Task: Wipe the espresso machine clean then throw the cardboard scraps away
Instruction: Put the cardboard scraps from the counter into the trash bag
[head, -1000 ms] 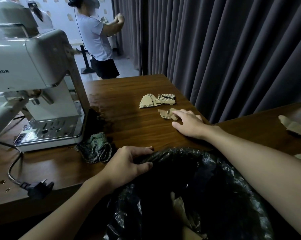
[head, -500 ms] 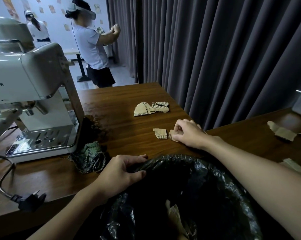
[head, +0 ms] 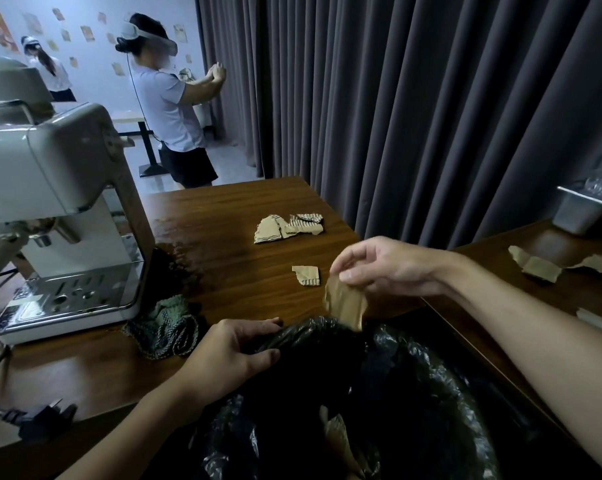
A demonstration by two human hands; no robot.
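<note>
My right hand (head: pixel 379 265) pinches a brown cardboard scrap (head: pixel 346 304) that hangs above the far rim of the black-lined bin (head: pixel 431 368). My left hand (head: pixel 230 355) grips the bin's near-left rim. A small scrap (head: pixel 307 275) lies on the wooden table (head: pixel 230 271) just left of my right hand. A pile of torn cardboard (head: pixel 287 228) sits farther back. More scraps (head: pixel 538 266) lie on the right-hand table. Inside the bin is another scrap (head: pixel 337 438). The white espresso machine (head: pixel 60 202) stands at the left.
A green knitted cloth (head: pixel 164 327) lies bunched by the machine's base. The machine's cord and plug (head: pixel 36 415) trail at the near left. A metal container (head: pixel 583 209) sits at the far right. Dark curtains hang behind; two people stand at the back left.
My right hand has lifted a scrap off the table and carried it toward me, over the bin's rim. My left hand stays on the rim.
</note>
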